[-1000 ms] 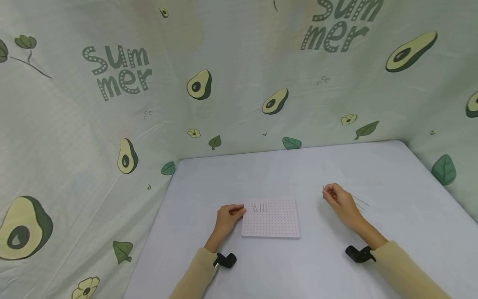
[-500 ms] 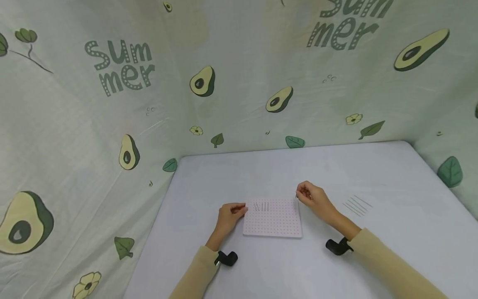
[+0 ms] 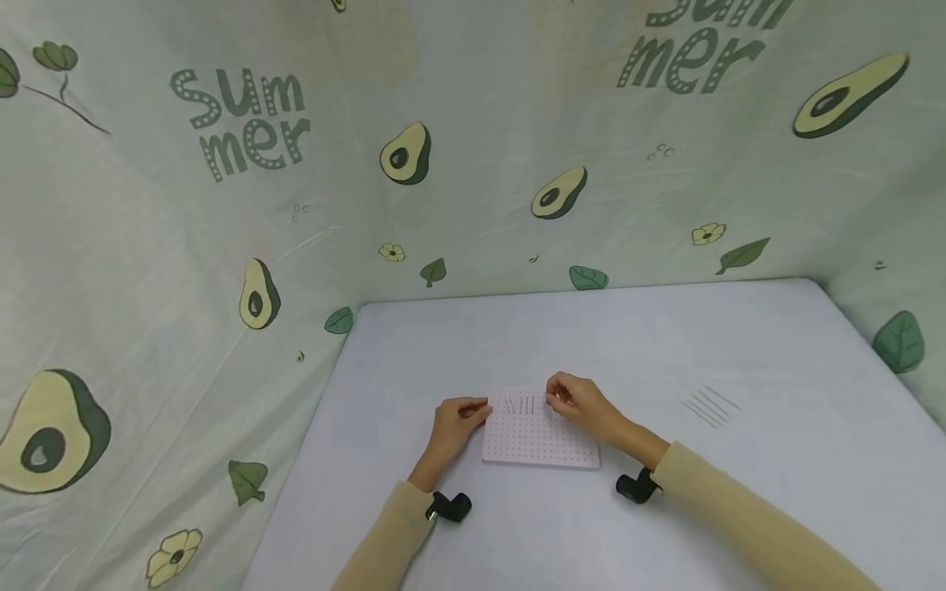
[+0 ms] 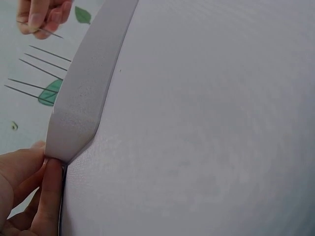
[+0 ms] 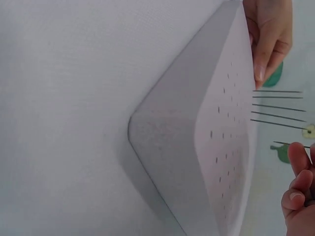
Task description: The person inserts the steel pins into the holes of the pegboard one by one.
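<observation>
A white pegboard (image 3: 538,443) with rows of small holes lies on the table. At its far left corner my left hand (image 3: 452,428) grips the edge between thumb and fingers. Several thin metal pins (image 5: 278,105) stand in holes along the far edge, some leaning a little. My right hand (image 3: 582,405) is over the far part of the board, to the right of that row. Between thumb and fingertips it pinches another thin metal pin (image 5: 282,143), whose lower end shows above the board in the right wrist view.
Several loose metal pins (image 3: 711,407) lie side by side, slanted, on the white table (image 3: 636,336) to the right of the board. A printed curtain (image 3: 473,148) with avocados hangs behind the table. Each wrist wears a black camera, such as the left one (image 3: 452,507).
My right hand has moved left from beside the loose pins to over the board, carrying a pin. The left hand keeps its grip on the board's corner. The head view has shifted slightly.
</observation>
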A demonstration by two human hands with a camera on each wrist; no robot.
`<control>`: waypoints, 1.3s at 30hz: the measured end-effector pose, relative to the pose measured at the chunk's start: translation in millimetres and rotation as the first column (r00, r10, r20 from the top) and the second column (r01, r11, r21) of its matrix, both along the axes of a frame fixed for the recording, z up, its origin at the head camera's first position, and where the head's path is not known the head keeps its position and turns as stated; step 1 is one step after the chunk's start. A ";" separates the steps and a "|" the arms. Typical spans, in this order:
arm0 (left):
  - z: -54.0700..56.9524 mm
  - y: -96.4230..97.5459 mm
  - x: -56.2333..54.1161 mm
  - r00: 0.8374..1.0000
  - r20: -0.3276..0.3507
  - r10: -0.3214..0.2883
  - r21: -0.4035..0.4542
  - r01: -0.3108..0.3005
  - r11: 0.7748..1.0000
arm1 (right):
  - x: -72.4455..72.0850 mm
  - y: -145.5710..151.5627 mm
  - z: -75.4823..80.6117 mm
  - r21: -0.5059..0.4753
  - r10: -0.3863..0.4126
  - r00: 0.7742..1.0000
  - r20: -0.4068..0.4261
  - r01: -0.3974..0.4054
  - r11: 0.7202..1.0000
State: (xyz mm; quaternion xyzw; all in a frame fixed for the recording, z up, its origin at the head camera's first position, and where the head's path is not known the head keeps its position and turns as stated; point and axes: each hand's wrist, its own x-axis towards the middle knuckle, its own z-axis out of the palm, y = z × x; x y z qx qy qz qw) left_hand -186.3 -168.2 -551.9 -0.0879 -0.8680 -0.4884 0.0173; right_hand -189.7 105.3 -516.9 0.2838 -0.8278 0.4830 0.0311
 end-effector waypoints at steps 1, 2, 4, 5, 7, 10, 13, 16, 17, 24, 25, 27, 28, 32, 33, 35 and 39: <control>0.0 0.3 -0.1 1.000 0.003 -0.002 0.002 0.002 1.000 | 0.1 -1.5 -1.3 0.005 0.006 1.000 0.005 -0.006 1.000; 0.1 0.6 -0.2 1.000 0.005 -0.002 0.002 0.002 1.000 | 0.2 -2.8 -2.7 0.010 0.012 1.000 0.014 -0.012 1.000; 0.1 1.3 -0.5 1.000 0.011 0.001 0.005 -0.001 1.000 | 0.3 -4.9 -5.7 0.024 0.019 1.000 0.021 -0.020 1.000; -0.1 1.3 -0.6 1.000 0.014 0.001 0.007 -0.001 1.000 | 0.4 -5.9 -7.0 0.029 0.021 1.000 0.023 -0.021 0.999; -0.4 1.2 -0.9 1.000 0.017 0.005 0.007 -0.005 1.000 | 0.6 -7.5 -9.3 0.036 0.023 1.000 0.019 -0.024 0.999; 0.0 1.1 -1.4 1.000 0.020 0.008 0.006 -0.009 1.000 | 0.7 -9.4 -11.8 0.039 0.022 1.000 0.007 -0.022 0.999; 0.7 1.0 -1.6 1.000 0.011 0.007 0.007 -0.007 1.000 | 0.2 -11.3 -13.1 0.047 0.027 1.000 -0.006 -0.026 0.999; 0.8 0.6 -1.1 1.000 -0.007 -0.001 0.010 0.002 1.000 | -0.1 -12.6 -14.3 0.053 0.029 1.000 -0.011 -0.028 0.998; 0.7 0.5 -0.8 1.000 -0.011 -0.004 0.012 0.004 1.000 | -0.2 -12.6 -14.7 0.055 0.029 0.999 -0.014 -0.028 0.998; 0.6 -0.2 0.1 1.000 -0.015 -0.009 0.019 0.009 1.000 | -1.6 -12.6 -17.8 0.064 0.018 0.999 -0.027 -0.016 0.998; 0.5 0.0 0.1 1.000 -0.016 -0.009 0.018 0.010 1.000 | -1.7 -12.4 -18.4 0.069 0.017 1.000 -0.025 -0.015 0.997; 0.8 0.7 -0.2 1.000 -0.017 -0.008 0.016 0.008 1.000 | -1.8 -12.1 -19.8 0.082 0.020 1.000 -0.018 -0.019 0.996; 1.0 1.1 -0.3 1.000 -0.018 -0.007 0.015 0.008 1.000 | -1.8 -12.1 -20.3 0.086 0.021 1.000 -0.017 -0.020 0.996; 1.9 1.5 0.6 1.000 -0.020 -0.007 0.013 0.007 1.000 | -1.7 -11.9 -20.2 0.096 0.027 0.999 -0.017 -0.025 0.995; 2.0 1.4 0.9 1.000 -0.022 -0.006 0.010 0.006 1.000 | -1.5 -11.7 -19.4 0.094 0.031 0.999 -0.014 -0.030 0.995; 1.6 0.9 1.4 1.000 -0.024 -0.006 0.010 0.006 1.000 | -1.3 -11.2 -17.6 0.096 0.038 0.999 -0.007 -0.037 0.995; 0.8 0.4 1.3 1.000 -0.015 -0.006 0.010 0.006 1.000 | -0.6 -7.7 -15.5 0.105 0.043 0.999 0.028 -0.045 0.993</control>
